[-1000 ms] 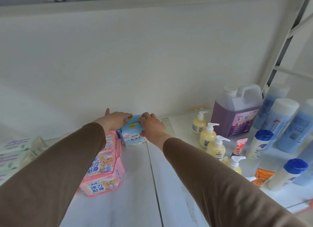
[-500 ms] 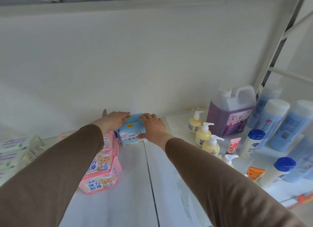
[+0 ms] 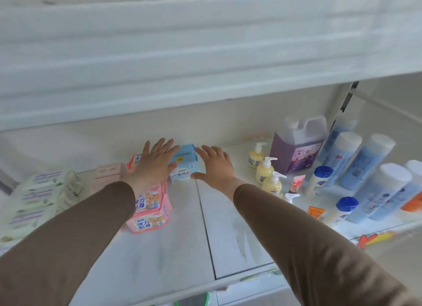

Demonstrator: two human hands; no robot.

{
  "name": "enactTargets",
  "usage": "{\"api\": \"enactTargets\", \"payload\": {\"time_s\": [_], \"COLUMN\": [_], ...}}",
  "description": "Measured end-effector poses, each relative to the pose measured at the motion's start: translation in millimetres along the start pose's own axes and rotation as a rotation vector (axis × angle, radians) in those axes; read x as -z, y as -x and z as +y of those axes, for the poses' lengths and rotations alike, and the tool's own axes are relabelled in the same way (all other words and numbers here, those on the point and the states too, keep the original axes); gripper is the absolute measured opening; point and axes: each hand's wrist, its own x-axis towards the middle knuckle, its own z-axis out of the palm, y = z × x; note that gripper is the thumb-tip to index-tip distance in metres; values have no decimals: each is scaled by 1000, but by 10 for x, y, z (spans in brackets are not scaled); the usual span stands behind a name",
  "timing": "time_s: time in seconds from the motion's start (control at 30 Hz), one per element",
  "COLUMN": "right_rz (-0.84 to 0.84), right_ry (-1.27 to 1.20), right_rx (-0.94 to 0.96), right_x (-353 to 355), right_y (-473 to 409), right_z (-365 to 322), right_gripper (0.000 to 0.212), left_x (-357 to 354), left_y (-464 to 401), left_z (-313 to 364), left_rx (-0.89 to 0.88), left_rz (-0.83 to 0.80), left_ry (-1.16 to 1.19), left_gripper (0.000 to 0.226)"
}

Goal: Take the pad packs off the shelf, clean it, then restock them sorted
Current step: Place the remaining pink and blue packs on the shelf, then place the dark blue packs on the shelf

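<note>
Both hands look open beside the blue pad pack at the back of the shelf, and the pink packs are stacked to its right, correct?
Not quite. In the head view the pink packs are stacked to the left of the blue pad pack, not its right. The rest holds: left hand and right hand are open beside it at the back of the shelf.

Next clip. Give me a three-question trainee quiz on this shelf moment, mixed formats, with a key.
1. True or false: both hands are gripping the blue pad pack.
2. Which packs lie under the left hand? A green, B pink, C orange.
3. Fill in: the purple jug stands at the ____ of the shelf, behind the pump bottles.

Key: 1 false, the right hand also has straight fingers; 2 B; 3 back.
</note>
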Motion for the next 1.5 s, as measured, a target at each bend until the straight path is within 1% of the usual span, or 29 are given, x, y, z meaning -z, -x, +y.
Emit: {"api": "enactTargets", "payload": {"time_s": [0.13,0.23,0.43,0.6,0.77,0.9,1.07,1.17,1.3,1.5], "right_rz": [-20,-30,-47,-55,-49,-43,-81,-123,-218,-407], "right_ry": [16,14,33,29,3,-18,-52,-54,-61,-85], "right_rx": [-4,12,135,195,227,249,249,239,184,76], "right_x": [193,349,616,757,692,504,133,-206,-802,-1860], "right_y": [309,539,1163,1739,2258,2756,3396,3771,4257,4873], "right_z": [-37,-63,-72,-56,-63,-91,-124,-99,9,321], "right_gripper": [90,91,90,90,89,86,83,81,81,82], "left_x": [145,212,321,334,328,149,-344,-800,-1535,-2800], "left_y": [325,621,1324,1865,2350,2775,3391,3787,4278,4855], "left_z": [230,419,845,1196,1494,1643,1867,1987,2149,2480], "left_rx": [-20,6,99,156,146,138,87,53,33,104], "left_rz": [16,14,32,37,64,76,107,81,11,-177], "left_ry": [-2,11,96,208,228,261,294,324,380,409], "left_gripper": [62,63,63,64,62,62,64,64,66,67]}}
